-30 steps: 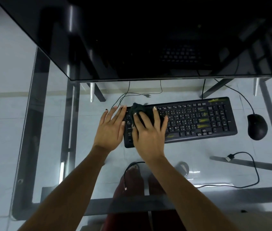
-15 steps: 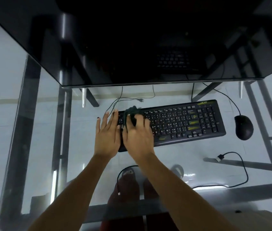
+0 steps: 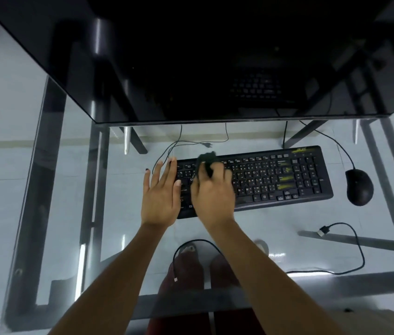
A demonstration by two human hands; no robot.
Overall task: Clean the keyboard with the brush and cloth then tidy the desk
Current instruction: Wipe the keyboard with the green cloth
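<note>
Black keyboard (image 3: 275,180) lies at frame centre on the glass desk (image 3: 46,189), long axis left to right, rising slightly toward the right. Dark cloth (image 3: 206,162) sits on its upper-left keys, bunched under the right hand (image 3: 211,192), whose fingers curl over it. Uncleaned keys extend rightward from this grip. Left hand (image 3: 159,194), fingers spread flat, steadies the keyboard's left end. Mouse (image 3: 359,187) lies further right.

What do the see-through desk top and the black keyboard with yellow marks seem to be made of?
The see-through desk top looks like glossy glass: floor tiles, frame bars and the person's legs show through it. The black keyboard with yellow marks looks like matte moulded plastic, with little glare on its keys.
</note>
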